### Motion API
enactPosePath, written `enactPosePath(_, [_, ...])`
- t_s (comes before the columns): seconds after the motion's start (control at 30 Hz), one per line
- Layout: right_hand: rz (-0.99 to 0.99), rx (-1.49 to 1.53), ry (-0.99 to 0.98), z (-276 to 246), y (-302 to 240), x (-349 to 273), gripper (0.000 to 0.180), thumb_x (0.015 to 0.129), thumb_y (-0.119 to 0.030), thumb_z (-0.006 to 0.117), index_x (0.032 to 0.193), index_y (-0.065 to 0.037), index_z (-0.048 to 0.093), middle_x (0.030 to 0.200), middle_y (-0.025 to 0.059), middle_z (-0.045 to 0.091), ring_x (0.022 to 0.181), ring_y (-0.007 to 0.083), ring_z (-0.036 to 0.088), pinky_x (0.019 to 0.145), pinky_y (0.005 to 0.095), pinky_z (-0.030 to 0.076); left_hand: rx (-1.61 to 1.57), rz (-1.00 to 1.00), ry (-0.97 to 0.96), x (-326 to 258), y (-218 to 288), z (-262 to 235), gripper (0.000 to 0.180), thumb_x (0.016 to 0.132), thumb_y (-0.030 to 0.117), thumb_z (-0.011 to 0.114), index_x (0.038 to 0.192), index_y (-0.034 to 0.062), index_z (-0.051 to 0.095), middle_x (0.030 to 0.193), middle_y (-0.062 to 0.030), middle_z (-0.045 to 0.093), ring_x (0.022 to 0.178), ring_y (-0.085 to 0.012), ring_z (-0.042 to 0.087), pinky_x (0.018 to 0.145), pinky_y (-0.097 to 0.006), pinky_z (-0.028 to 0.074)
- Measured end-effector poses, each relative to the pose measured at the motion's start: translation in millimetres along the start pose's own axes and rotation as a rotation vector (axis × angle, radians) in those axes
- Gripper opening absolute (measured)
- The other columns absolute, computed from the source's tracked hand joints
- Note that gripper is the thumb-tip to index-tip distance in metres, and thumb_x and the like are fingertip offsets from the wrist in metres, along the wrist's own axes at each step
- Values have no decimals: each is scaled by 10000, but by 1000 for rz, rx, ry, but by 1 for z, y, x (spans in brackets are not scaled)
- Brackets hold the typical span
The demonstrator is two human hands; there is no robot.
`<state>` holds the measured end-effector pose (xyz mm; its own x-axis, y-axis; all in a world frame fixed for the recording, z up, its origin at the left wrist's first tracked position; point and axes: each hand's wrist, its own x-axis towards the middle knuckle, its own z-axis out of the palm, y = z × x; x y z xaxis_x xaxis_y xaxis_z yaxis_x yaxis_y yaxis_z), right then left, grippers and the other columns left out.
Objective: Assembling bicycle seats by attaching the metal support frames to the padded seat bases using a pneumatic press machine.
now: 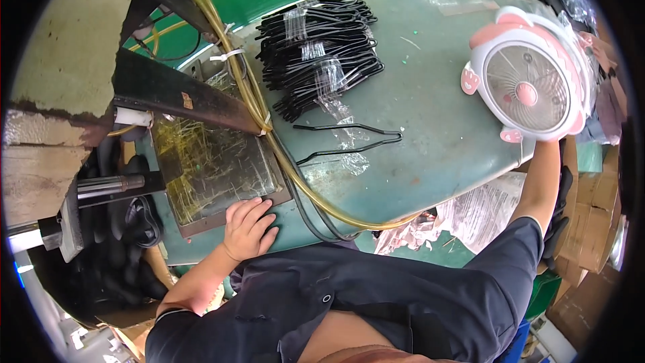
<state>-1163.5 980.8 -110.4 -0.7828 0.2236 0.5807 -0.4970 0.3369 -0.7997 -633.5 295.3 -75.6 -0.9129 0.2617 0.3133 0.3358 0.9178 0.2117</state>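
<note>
Hidden: the right hand itself is lost behind the pink and white desk fan (527, 84); the forearm runs up to the fan's lower edge and vanishes there, so whether that hand grips it I cannot tell.
Cut off: the top rim clips a dark shape at the far edge of the tabletop (430, 107), too little showing to name it.
Hard to make out: the clutter of black parts and a metal rod out past the left hand, all in shadow.
Left hand (248, 228): flat and open, fingers spread, pressing on the near corner of a scratched metal plate (215, 161) in a brown frame, holding nothing.
Right hand: up at the far right, behind the fan, which stands tilted at the tabletop's right edge with its grille facing us.
Bent black wire (349, 140): lying loose on the green tabletop between the two hands, farther out than the left hand, touched by neither.
Wire bundles (319, 54): a taped stack of the same black wires, just beyond the loose one, well away from both hands.
Plastic wrap (342, 128): a clear strip trailing from the stack under the loose wire.
Yellowish hose (269, 128): curving along the plate's right side, passing just right of the left hand.
Cardboard boxes (591, 215): stacked below the right forearm.
</note>
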Motion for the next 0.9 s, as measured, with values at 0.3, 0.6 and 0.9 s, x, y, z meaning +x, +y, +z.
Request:
enactPosePath(0.3, [436, 425, 201, -47, -3, 8, 573, 1090, -275, 608, 1603, -40, 503, 1639, 154, 540, 1530, 284, 483, 1253, 432, 380, -57, 50, 20, 7, -5, 3, 338, 850, 235, 850, 1131, 86, 738, 1402, -123, 707, 1327, -334, 622, 1090, -517, 469])
enactPosePath(0.6, [69, -246, 51, -75, -243, -13, 321, 1063, -74, 637, 1366, 25, 676, 1077, 21, 723, 865, 72, 598, 766, 233, 477, -112, 19, 88, -3, -2, -1, 362, 857, 194, 854, 1157, 68, 695, 1431, -160, 673, 1327, -362, 637, 1097, -536, 471])
enactPosePath(0.9, [-353, -421, -905, 184, -391, -129, 351, 961, -227, 842, 1260, -54, 777, 996, 141, 793, 822, 228, 723, 787, 356, 577, -193, 35, 209, -6, -4, 0, 331, 860, 134, 848, 1140, 40, 699, 1411, -187, 668, 1293, -389, 650, 1093, -523, 500])
